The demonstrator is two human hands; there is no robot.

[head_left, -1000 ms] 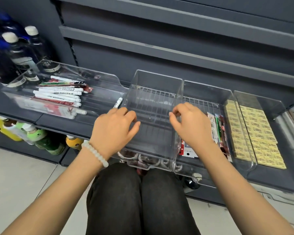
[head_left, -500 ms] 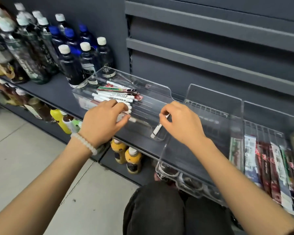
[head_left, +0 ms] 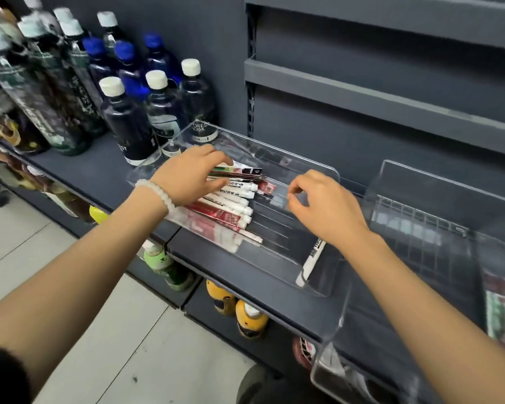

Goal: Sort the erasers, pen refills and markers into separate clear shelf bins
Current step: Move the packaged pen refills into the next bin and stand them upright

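Over the clear plastic shelf bin (head_left: pixel 327 176), the left hand (head_left: pixel 187 176) lay spread on stacked white markers (head_left: pixel 233 199); the right hand (head_left: pixel 324 208) hovered loosely curled, empty. Light, stiff, probably slippery barrels: grip mid-length.

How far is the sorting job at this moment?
Partly done. White markers already lie stacked in the left clear bin. The left hand rests on the pile; the right hand hovers empty. One loose marker lies apart near the front. The neighbouring bin looks empty.

White markers (head_left: pixel 233 199) in clear bin (head_left: pixel 318 290)
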